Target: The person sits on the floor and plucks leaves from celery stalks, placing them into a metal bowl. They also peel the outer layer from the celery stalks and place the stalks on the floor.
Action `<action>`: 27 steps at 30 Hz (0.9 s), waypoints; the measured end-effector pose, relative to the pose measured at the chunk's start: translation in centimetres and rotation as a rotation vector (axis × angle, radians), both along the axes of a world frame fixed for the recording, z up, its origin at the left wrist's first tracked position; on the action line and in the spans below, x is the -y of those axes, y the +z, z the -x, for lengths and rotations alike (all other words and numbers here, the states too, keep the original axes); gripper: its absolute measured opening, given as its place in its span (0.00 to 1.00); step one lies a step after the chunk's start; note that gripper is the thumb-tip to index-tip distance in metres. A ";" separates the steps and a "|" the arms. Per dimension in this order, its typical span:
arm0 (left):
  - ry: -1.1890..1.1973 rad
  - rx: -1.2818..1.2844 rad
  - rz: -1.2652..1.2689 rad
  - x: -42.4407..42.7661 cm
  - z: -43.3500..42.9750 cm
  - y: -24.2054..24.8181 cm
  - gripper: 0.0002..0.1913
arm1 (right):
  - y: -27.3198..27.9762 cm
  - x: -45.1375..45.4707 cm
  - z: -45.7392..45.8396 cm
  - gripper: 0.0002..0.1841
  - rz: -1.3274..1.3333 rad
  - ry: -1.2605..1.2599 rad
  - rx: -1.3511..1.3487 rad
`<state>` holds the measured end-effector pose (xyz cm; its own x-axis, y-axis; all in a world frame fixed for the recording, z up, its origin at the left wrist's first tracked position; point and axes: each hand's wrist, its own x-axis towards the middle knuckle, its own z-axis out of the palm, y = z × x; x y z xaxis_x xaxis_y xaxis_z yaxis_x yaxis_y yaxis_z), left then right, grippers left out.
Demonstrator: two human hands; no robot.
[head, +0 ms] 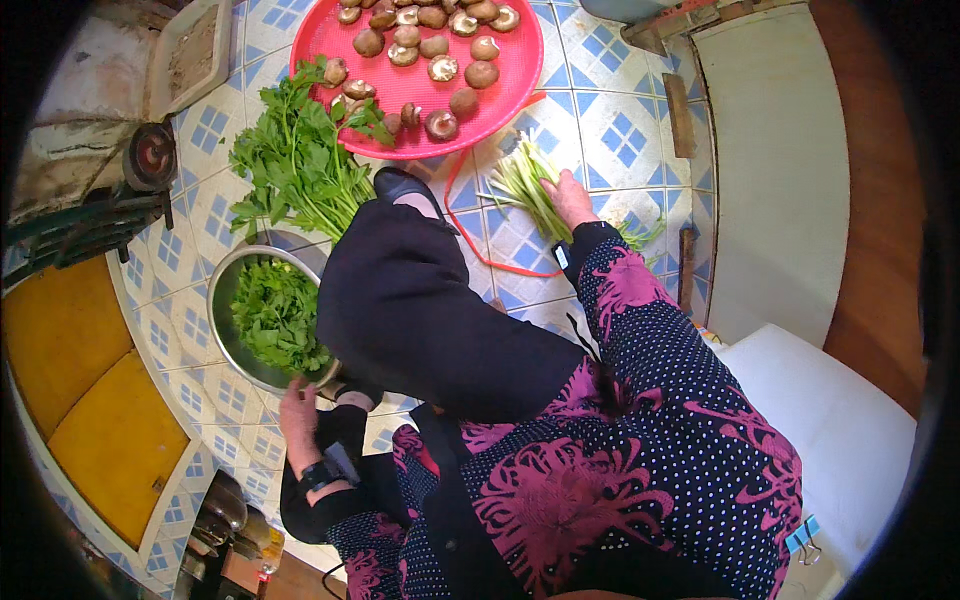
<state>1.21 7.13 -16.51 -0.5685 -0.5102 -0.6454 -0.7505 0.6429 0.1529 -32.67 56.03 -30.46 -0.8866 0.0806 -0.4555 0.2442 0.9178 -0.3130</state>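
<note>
My right hand (pixel 570 198) is closed around a bunch of scallions or similar thin green stalks (pixel 529 180) at floor level. Their white ends fan out away from me, and the leafy ends show behind my wrist. At the near rim of a stainless steel bowl (pixel 215 319), my left hand (pixel 298 421) has its fingertips against or just over the edge; whether they grip it is unclear. Chopped green leaves (pixel 274 311) fill much of that bowl. Beyond it lies a large bunch of leafy celery (pixel 307 161) on the floor, its stalks partly hidden by my knee.
A pink plastic tray (pixel 420 142) of shiitake mushrooms (pixel 442 67) stands ahead, celery leaves overlapping its edge. A red strap (pixel 469 244) loops across the tiled floor (pixel 622 142). Yellow cabinet doors (pixel 112 457) are left; a pale panel (pixel 772 172) and a white surface (pixel 825 427) are right.
</note>
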 end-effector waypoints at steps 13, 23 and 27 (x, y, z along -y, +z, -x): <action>-0.044 0.131 -0.147 -7.6 2.1 -2.1 0.21 | -3.2 1.8 1.1 0.29 0.073 0.149 -0.176; 0.051 -0.051 -0.367 -9.7 5.3 -8.4 0.20 | -2.6 2.0 5.6 0.28 0.005 0.237 -0.194; 0.158 -0.130 -0.452 -10.7 6.4 -12.7 0.22 | 4.3 6.4 8.5 0.22 0.456 0.158 -0.305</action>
<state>-5.19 17.79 -29.24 -0.5974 -0.2822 -0.7506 -0.7895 0.3709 0.4890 -41.13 49.60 -26.17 -0.9687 -0.2087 -0.1345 -0.0490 0.6915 -0.7207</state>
